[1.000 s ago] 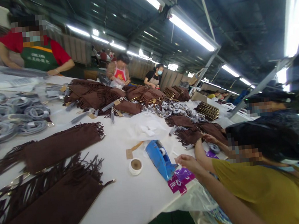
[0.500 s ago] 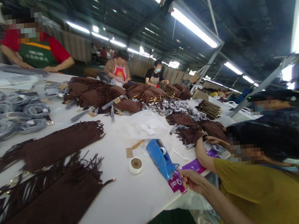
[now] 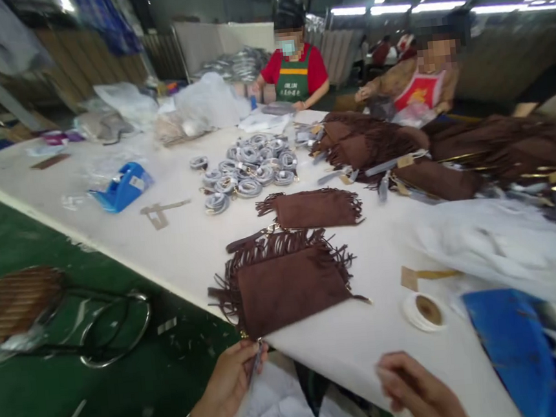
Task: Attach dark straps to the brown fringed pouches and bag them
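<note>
My left hand, with a silver bangle at the wrist, pinches a dark wrist strap with a metal clasp at the table's near edge. Right above it a dark brown fringed bag lies flat, its lower left corner close to my fingers. Whether the strap is joined to that bag I cannot tell. My right hand hovers over the table edge to the right, slightly blurred, fingers curled in and nothing visible in them. Beyond the first bag lies a smaller-looking brown fringed bag.
Coiled grey-wrapped straps lie mid-table. A white tape roll and a blue tape dispenser are at right, another blue dispenser at left. Brown bags pile up behind. Two co-workers stand opposite; a stool is at left.
My view has swung left and down. Both my hands now show, the left on the strap; the co-worker in yellow at the right is out of view.
</note>
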`<action>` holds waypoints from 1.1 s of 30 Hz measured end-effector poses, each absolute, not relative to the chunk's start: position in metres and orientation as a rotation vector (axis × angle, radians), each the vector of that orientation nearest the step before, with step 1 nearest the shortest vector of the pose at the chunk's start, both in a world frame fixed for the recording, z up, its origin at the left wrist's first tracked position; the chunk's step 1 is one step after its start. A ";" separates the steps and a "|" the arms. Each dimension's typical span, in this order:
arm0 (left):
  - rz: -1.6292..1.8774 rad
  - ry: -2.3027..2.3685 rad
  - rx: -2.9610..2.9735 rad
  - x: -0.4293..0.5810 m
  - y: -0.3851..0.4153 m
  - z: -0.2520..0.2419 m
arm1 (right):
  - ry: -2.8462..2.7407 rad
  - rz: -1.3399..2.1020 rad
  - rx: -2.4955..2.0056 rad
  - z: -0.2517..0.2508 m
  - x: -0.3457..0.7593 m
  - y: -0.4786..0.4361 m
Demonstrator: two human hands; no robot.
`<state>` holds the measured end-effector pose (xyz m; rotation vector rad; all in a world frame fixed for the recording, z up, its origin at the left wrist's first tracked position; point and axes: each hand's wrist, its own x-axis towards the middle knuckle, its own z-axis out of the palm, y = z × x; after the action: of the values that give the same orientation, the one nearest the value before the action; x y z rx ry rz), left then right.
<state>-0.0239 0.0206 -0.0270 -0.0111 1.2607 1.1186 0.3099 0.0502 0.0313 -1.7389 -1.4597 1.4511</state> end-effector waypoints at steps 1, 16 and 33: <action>1.135 1.242 -0.007 -0.022 0.020 -0.030 | -1.491 1.587 -1.576 0.030 0.271 0.054; 1.331 1.209 0.024 -0.009 0.012 -0.028 | -2.008 1.616 -1.330 -0.007 0.114 0.078; 1.371 1.181 0.020 -0.008 0.002 -0.033 | -2.243 1.295 -1.570 0.001 0.103 0.075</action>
<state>-0.0084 0.0023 -0.0328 0.0203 1.1812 1.3714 0.1030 0.0754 0.0007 -1.5697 -2.2427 1.2947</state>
